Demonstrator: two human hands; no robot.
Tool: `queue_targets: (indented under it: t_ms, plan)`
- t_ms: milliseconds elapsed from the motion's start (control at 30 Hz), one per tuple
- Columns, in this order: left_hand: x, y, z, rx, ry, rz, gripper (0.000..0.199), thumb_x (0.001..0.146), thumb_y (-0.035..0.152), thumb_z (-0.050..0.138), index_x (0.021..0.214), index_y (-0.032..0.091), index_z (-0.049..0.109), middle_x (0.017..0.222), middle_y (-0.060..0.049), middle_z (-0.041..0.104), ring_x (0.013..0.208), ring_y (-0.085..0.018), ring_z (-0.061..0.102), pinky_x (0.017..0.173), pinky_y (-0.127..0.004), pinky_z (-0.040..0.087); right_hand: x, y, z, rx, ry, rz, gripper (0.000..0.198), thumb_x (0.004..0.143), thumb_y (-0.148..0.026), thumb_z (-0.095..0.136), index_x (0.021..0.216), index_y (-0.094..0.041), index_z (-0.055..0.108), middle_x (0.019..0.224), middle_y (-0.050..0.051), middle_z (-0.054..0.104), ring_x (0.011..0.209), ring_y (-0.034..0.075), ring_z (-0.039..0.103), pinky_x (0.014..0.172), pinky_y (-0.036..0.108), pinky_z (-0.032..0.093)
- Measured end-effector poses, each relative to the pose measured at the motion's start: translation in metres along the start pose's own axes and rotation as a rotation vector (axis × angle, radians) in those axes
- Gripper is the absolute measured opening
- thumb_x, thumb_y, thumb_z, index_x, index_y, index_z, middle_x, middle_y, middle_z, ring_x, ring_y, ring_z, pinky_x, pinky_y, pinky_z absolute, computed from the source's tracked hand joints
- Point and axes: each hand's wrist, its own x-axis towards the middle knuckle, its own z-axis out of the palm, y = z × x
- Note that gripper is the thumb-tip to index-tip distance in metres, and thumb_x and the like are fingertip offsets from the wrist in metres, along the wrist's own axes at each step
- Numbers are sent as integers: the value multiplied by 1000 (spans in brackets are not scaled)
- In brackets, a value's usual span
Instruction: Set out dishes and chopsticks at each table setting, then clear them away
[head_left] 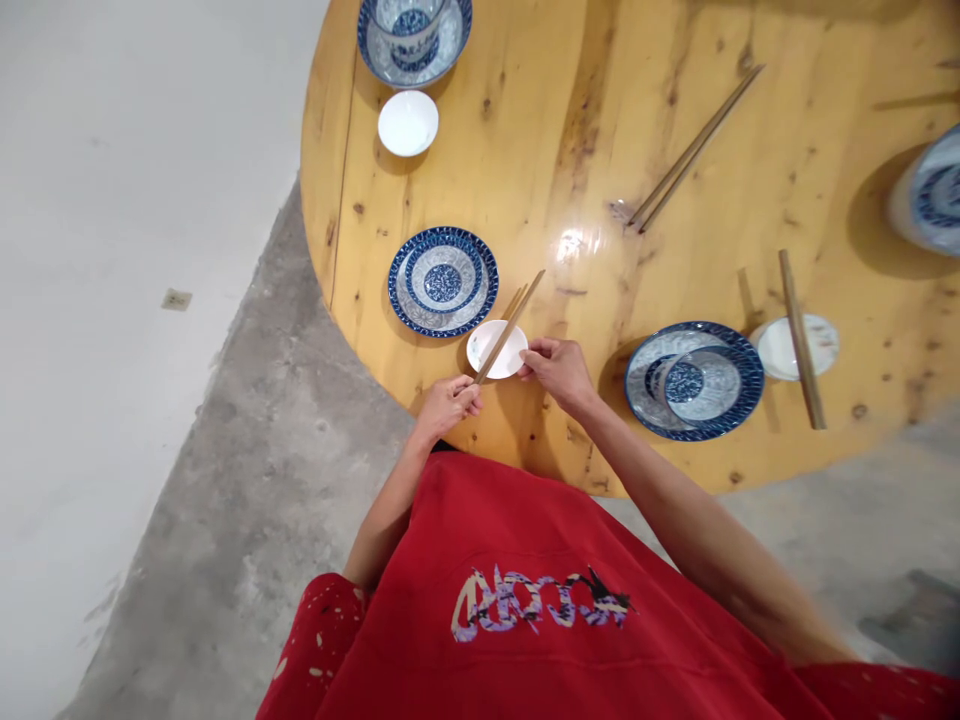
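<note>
My left hand [451, 402] is closed on the near end of a pair of wooden chopsticks [517, 318], which slant away over a small white bowl [507, 361]. With thumb and fingers pinched, my right hand [561, 370] grips the right rim of that bowl, which stands near the table's edge. Just beyond, to the left, a blue-patterned bowl [442, 284] sits on a blue-rimmed plate [402, 308]. To the right of my right hand is another blue-rimmed plate [645, 400] with a patterned bowl [701, 385] on it.
Chopsticks [801, 340] lie across a small bowl [776, 350] at the right. Another pair of chopsticks [697, 150] lies farther back on the round wooden table [525, 130]. A white bowl [408, 124] and stacked tableware [412, 45] stand at the far left, and a patterned bowl [934, 195] at the right edge.
</note>
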Motion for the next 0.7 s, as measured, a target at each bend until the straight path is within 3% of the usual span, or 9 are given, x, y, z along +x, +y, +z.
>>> queue_targets:
  t_ms: [267,367,533,633,700]
  plan:
    - [-1,2,-2,-3,8,-35,21,84,35,56,72,18,59,71,0,67,60,-9,60,57,-20,43,4,2,-7,-16,-69,-33,9,75,-25,66,73,-17,67,58,2,65,53,17,63,55,28,56]
    - [-2,2,-3,-12,12,-33,21,84,35,57,71,18,59,72,-1,67,61,-9,61,56,-19,43,16,3,-16,-3,7,-87,15,74,-31,67,80,-17,68,65,3,68,61,20,67,64,33,60]
    - [-2,3,-4,-32,20,-43,22,84,35,58,71,18,59,71,-1,68,60,-9,61,55,-19,42,53,-7,-31,29,188,-323,33,76,-35,64,104,-19,67,97,8,74,87,25,72,87,45,60]
    - [-1,4,-3,-29,36,-52,21,84,35,58,72,18,60,71,-1,68,60,-9,60,55,-19,42,78,-18,-33,74,166,-431,39,77,-33,62,114,-22,66,119,10,71,106,27,70,98,47,56]
    - [-1,4,-2,-32,50,-56,19,83,35,57,73,18,60,70,-1,68,60,-9,60,54,-19,42,90,-23,-32,107,115,-446,41,77,-31,61,117,-23,66,122,8,69,111,26,68,103,48,53]
